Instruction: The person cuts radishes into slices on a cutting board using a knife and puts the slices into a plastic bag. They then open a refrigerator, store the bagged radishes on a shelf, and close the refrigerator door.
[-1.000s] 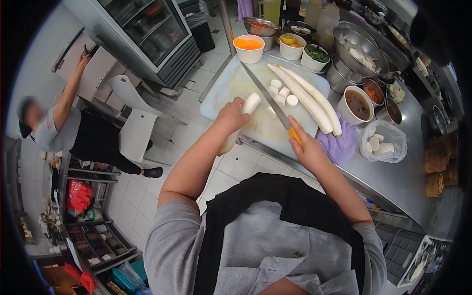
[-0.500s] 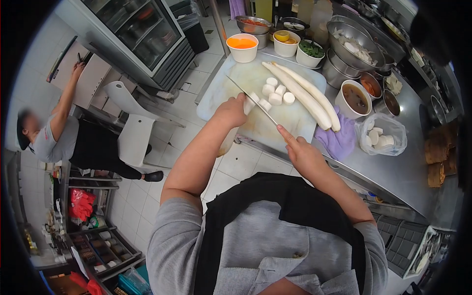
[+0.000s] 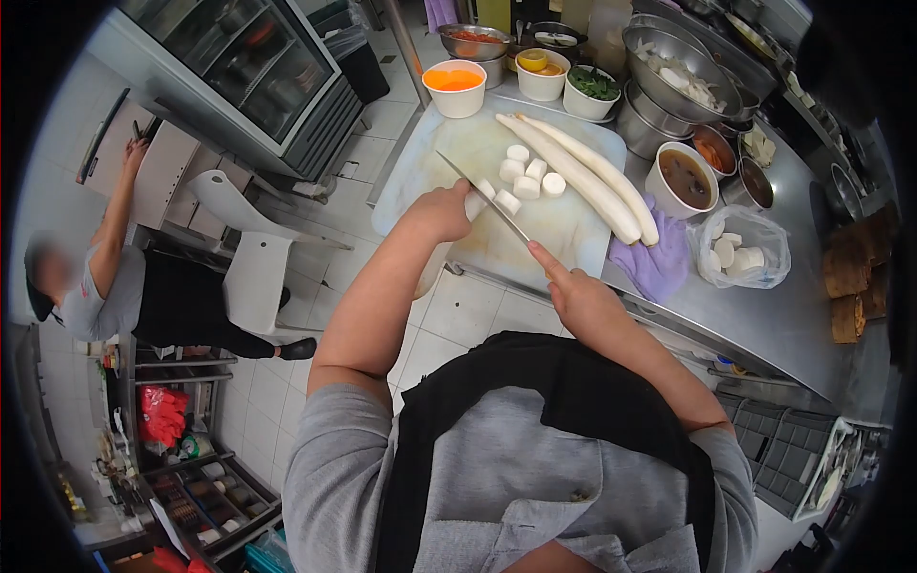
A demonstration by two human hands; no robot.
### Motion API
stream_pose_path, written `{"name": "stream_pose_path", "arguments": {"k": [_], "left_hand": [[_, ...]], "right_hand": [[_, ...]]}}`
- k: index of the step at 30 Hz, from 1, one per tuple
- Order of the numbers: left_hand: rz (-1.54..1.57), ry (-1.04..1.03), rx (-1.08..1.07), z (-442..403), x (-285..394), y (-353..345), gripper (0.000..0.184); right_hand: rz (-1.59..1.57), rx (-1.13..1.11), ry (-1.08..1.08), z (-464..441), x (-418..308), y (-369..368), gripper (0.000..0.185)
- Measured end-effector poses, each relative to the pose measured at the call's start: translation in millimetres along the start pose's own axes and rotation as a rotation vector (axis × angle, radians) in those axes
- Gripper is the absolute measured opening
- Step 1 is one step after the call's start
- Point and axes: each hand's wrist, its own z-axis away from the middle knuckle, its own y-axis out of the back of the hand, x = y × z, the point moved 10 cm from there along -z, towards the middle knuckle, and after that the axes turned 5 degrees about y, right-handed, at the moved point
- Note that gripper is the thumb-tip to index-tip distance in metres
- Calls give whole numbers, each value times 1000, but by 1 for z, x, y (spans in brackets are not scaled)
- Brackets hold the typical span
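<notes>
My right hand [image 3: 580,288] is closed round the handle of a kitchen knife [image 3: 482,194], index finger stretched along its top. The blade slants up and left across a white cutting board [image 3: 564,229]. At the blade's left side, my left hand [image 3: 441,212] grips a long peeled white root [image 3: 433,271], whose far part shows below my wrist. Several thick round white slices [image 3: 525,187] stand and lie on the board just past the blade. Two long whole white roots [image 3: 573,177] lie side by side at the board's right. My fingers hide most of the gripped root.
Tubs of orange liquid [image 3: 455,88], citrus [image 3: 542,75] and chopped greens [image 3: 592,94] line the back. To the right are a brown soup tub [image 3: 684,181], a purple cloth [image 3: 652,258] and a bag of white slices [image 3: 738,253]. Another person [image 3: 100,286] stands left beside a white chair [image 3: 256,263].
The whole view has shifted slightly, so the board and its contents appear a little further left. The knife has moved only slightly against the slices. Both hands keep their grip.
</notes>
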Motion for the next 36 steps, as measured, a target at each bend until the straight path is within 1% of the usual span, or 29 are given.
{"name": "stream_pose_path", "arguments": {"k": [1, 3, 4, 6, 7, 9, 10, 11, 12, 13, 15, 16, 18, 21, 27, 31, 36], "left_hand": [[12, -5, -7, -1, -1, 0, 62], [19, -15, -9, -2, -2, 0, 62], [41, -9, -12, -3, -3, 0, 63], [58, -5, -13, -3, -7, -4, 65], [78, 2, 15, -5, -10, -3, 64], [95, 9, 56, -10, -13, 2, 64], [110, 14, 96, -14, -14, 6, 63], [126, 21, 133, -15, -15, 8, 62], [126, 27, 133, -17, -15, 9, 62], [98, 17, 135, -20, -12, 10, 61], [73, 8, 134, -24, -9, 12, 59], [69, 11, 134, -25, -9, 12, 58], [61, 12, 133, -25, -10, 10, 57], [73, 17, 146, -23, -12, 9, 57], [78, -21, 153, -20, -9, 11, 56], [100, 6, 168, -21, -13, 10, 55], [116, 29, 169, -21, -17, 6, 55]], "right_hand": [[-1, 0, -2, -4, 2, -3, 67], [7, -73, -34, -13, 9, -15, 65], [11, -67, -32, -18, 10, -11, 65], [-144, -158, -149, -19, 14, -9, 63], [-144, -149, -147, -19, 14, -5, 63], [-580, -232, -314, -13, 25, -17, 62], [-579, -232, -306, -13, 33, -30, 62], [-463, -36, -145, -20, 40, -33, 62], [-343, 159, 15, -20, 29, -19, 62], [-343, 157, 19, -19, 32, -23, 62], [-87, 136, 27, -13, 19, -10, 64], [-88, 131, 27, -10, 13, -5, 64], [26, 57, 37, -5, 1, -3, 64], [55, 30, 4, -2, -1, -3, 65], [20, -2, -23, -1, 0, -6, 64], [39, 14, -32, 2, -2, -4, 66], [-12, 22, -8, 1, -2, -6, 66]]}}
